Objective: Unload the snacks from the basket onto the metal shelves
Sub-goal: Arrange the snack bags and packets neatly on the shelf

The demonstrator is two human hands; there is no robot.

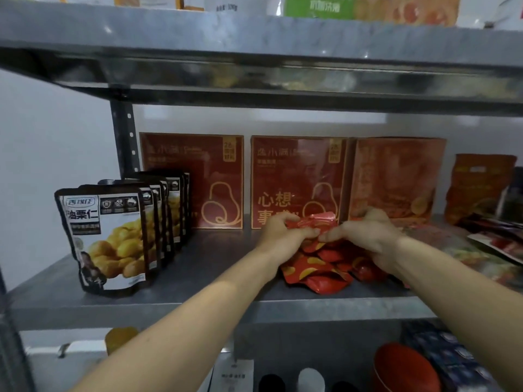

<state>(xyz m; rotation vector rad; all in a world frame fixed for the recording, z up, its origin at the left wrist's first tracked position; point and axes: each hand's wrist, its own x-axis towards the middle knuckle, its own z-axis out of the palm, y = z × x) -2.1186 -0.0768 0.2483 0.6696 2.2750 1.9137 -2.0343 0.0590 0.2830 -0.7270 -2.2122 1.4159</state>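
A bunch of red snack packets (pixel 317 267) with yellow chip prints lies on the middle metal shelf (pixel 198 267), right of centre. My left hand (pixel 283 230) grips the top of the bunch from the left, fingers curled over the foil. My right hand (pixel 368 233) grips it from the right, thumb and fingers pinching the packets. Both forearms reach in from the bottom of the view. The basket is out of view.
A row of black chestnut pouches (pixel 110 236) stands at the shelf's left. Three red boxes (pixel 300 182) line the back wall. Flat packets (pixel 486 250) and an orange bag (pixel 481 185) fill the right end. Another shelf (pixel 254 52) hangs close overhead; a red tub (pixel 402 369) sits below.
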